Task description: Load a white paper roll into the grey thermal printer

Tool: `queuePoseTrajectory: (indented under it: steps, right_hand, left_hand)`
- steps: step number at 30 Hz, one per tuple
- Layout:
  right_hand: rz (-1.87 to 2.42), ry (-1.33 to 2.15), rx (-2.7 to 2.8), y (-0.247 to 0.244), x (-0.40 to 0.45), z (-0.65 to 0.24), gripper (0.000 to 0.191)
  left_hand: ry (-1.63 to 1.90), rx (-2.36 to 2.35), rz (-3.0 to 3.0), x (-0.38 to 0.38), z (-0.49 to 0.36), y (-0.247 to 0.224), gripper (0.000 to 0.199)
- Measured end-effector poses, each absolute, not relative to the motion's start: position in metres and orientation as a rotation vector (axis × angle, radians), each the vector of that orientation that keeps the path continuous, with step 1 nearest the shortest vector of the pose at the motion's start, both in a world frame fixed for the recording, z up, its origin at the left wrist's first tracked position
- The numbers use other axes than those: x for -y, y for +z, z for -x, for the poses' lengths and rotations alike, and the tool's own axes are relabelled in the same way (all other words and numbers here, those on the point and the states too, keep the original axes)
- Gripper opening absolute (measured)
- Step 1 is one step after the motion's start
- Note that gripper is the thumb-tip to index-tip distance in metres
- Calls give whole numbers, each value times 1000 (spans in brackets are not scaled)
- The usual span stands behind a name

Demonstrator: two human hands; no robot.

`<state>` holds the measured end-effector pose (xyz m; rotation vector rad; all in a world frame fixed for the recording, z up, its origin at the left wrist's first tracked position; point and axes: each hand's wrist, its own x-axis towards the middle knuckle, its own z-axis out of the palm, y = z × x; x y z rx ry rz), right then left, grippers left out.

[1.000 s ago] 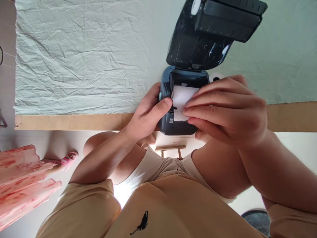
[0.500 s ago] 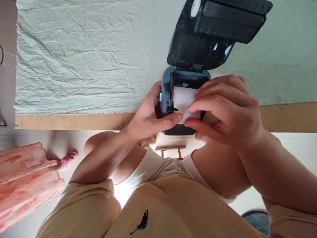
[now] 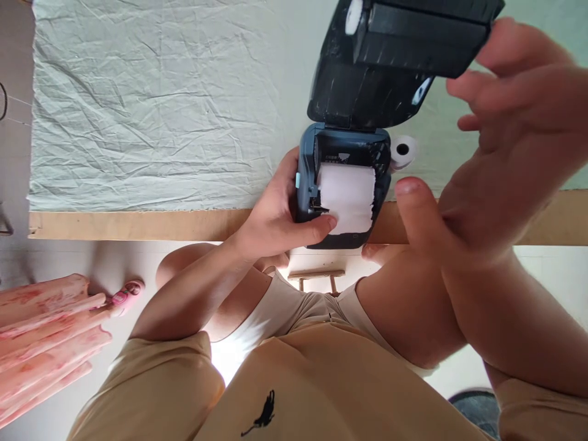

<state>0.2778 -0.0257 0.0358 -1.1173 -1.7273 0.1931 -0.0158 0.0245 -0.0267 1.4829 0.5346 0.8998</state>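
Note:
A small blue-and-black label printer (image 3: 307, 147) rests at the table's near edge, its black lid (image 3: 367, 92) swung up and back. Inside the printer lies a white paper roll (image 3: 348, 190), its loose end drawn toward me over the front edge. My left hand (image 3: 280, 211) grips the printer's left side, with the thumb pressing on the paper's end. My right hand (image 3: 500, 135) is off to the right, fingers spread, with its fingertips at the lid's right edge; whether they touch it I cannot tell.
Another white paper roll (image 3: 404, 152) stands just right of the printer. A pale green cloth (image 3: 160, 110) covers the table, whose bare wooden edge (image 3: 138, 225) faces me. At the lower left are another person's pink patterned clothing (image 3: 41, 343) and a pink sandal (image 3: 128, 294).
My right hand has left the paper and moved up and right to the open lid, uncovering the paper and the second roll. My left hand has stayed on the printer.

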Motion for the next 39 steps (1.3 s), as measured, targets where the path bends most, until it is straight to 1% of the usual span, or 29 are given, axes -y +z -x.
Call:
queuePoseTrajectory:
  steps: [3, 5, 7, 9, 14, 16, 18, 20, 21, 24, 26, 27, 29, 31, 35, 39]
  right_hand:
    - [1164, 347, 1708, 33, 39, -279, 57]
    - [1159, 378, 1715, 32, 41, -280, 57]
    - [1153, 374, 1719, 33, 37, -279, 58]
    - [1134, 326, 1718, 35, 29, -278, 58]
    - [946, 66, 1800, 41, 15, -270, 53]
    - [930, 14, 1877, 42, 15, -265, 46]
    - [968, -48, 1914, 42, 17, -261, 33]
    - [1005, -111, 1923, 40, 19, -258, 22]
    - [1018, -139, 1916, 39, 20, -257, 20]
    - [1081, -173, 1906, 37, 21, -256, 28]
    - [1127, -168, 1905, 38, 22, -258, 33]
    - [1143, -145, 1918, 38, 22, -259, 35]
    - [1152, -75, 1968, 40, 23, -263, 38]
    - [1154, -6, 2017, 40, 24, -268, 44]
    - [1213, -2, 2007, 38, 26, -273, 59]
    - [1229, 26, 2030, 35, 26, -271, 59]
  left_hand:
    - [916, -508, -1473, -23, 15, -28, 121]
    - [912, -493, -1469, -23, 15, -28, 121]
    - [920, -469, -1488, -22, 15, -28, 116]
    - [944, -428, -1514, -22, 15, -29, 112]
    - [970, -465, -1509, -22, 13, -31, 111]
    - [976, -462, -1499, -23, 11, -32, 115]
    - [998, -431, -1482, -25, 10, -34, 120]
    - [1012, -396, -1477, -25, 9, -35, 119]
    - [1011, -382, -1478, -24, 9, -33, 118]
    - [1005, -450, -1449, -15, 9, -18, 105]
    - [971, -699, -1387, -6, 9, 0, 86]
    - [950, -784, -1368, -1, 8, 8, 84]
    - [898, -867, -1316, 7, 7, 22, 85]
    - [876, -855, -1288, 9, 7, 26, 85]
    - [874, -815, -1284, 3, 7, 11, 84]
    - [891, -729, -1271, -4, 8, -1, 89]
